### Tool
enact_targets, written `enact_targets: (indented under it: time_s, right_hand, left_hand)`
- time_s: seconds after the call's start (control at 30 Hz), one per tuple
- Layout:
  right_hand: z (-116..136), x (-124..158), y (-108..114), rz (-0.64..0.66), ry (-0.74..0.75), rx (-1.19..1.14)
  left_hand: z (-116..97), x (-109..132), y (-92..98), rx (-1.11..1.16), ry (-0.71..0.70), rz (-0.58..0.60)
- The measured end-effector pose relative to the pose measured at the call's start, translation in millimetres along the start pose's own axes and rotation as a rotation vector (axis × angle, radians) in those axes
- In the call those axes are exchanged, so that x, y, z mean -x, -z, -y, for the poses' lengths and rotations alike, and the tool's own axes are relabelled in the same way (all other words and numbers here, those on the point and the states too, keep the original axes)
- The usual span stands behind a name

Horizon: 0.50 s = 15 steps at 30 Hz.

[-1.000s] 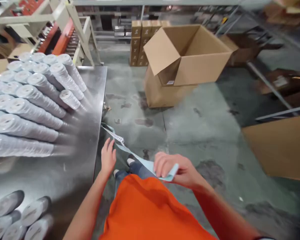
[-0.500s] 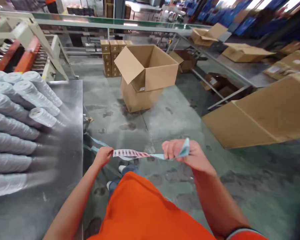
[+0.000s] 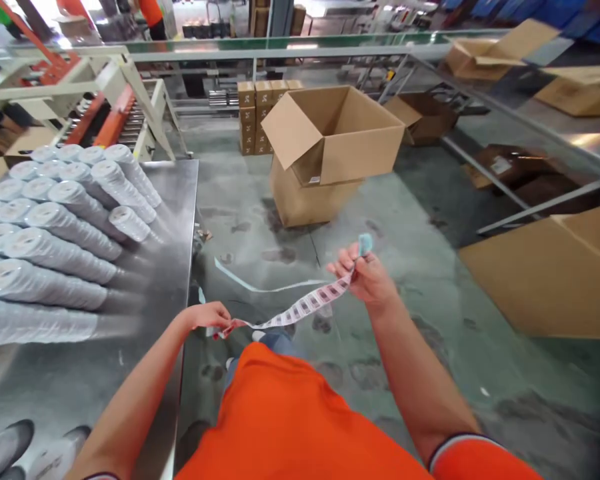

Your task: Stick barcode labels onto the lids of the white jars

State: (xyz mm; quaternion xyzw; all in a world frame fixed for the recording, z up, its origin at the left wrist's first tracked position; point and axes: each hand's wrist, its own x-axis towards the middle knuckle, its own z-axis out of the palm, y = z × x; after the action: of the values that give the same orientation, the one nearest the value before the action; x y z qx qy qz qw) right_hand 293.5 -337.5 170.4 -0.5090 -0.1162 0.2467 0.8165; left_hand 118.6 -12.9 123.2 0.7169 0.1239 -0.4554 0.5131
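Left hand [image 3: 209, 316] on strip [image 3: 307, 305], thumb unclear

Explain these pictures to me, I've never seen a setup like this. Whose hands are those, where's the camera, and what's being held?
No robot here: you're seeing a person in an orange shirt. All the pictures come from one camera worn on that person's head, looking forward and down. The bare left hand and right hand hold a printed strip between them; it looks like a row of labels. A plain pale blue ribbon shows just beyond it. To the person's left, a metal table carries rows of pale wrapped rolls. Ahead is a large open cardboard box.
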Motion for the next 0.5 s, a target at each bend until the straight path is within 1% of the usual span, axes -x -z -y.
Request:
enact_targets:
  time_s: [0.03, 0.07, 0.13, 0.23, 0.3, 0.33, 0.37, 0.4, 0.43, 0.5]
  right_hand:
    - [0.0, -5.9, -4.7, -0.015, -0.009, 0.000]
    - [0.3, -12.1, -10.2, -0.037, -0.016, 0.004]
    - [0.6, -24.7, -21.4, -0.082, -0.017, 0.022]
    - [-3.8, -42.4, -31.5, -0.182, 0.018, 0.054]
    - [-10.1, -53.4, -31.4, -0.321, 0.055, 0.041]
    - [-13.3, -58.8, -30.1, -0.398, 0.058, 0.017]
    - [-16.1, -64.1, -28.8, -0.465, 0.048, -0.019]
    - [-18.1, -69.3, -28.2, -0.513, 0.027, -0.063]
    - [-19.0, -74.2, -28.9, -0.537, -0.001, -0.111]
    - [-17.7, -82.5, -36.0, -0.523, -0.060, -0.208]
  left_hand:
    - [-3.6, -0.7, -3.0, -0.100, 0.028, 0.023]
    - [-7.4, -1.7, -6.5, -0.198, 0.057, 0.005]
    - [-15.2, -3.4, -15.4, -0.338, 0.097, -0.161]
    - [-26.4, -0.2, -32.6, -0.360, 0.061, -0.419]
    - [-32.1, 6.3, -45.9, -0.327, 0.048, -0.611]
    - [-33.6, 9.7, -52.8, -0.309, 0.052, -0.691]
    - [-34.0, 12.4, -59.6, -0.290, 0.061, -0.744]
    - [-33.0, 13.8, -66.1, -0.265, 0.066, -0.776]
    - [-30.8, 13.5, -72.2, -0.222, 0.070, -0.780]
    - [-23.3, 7.4, -82.8, -0.022, 0.088, -0.718]
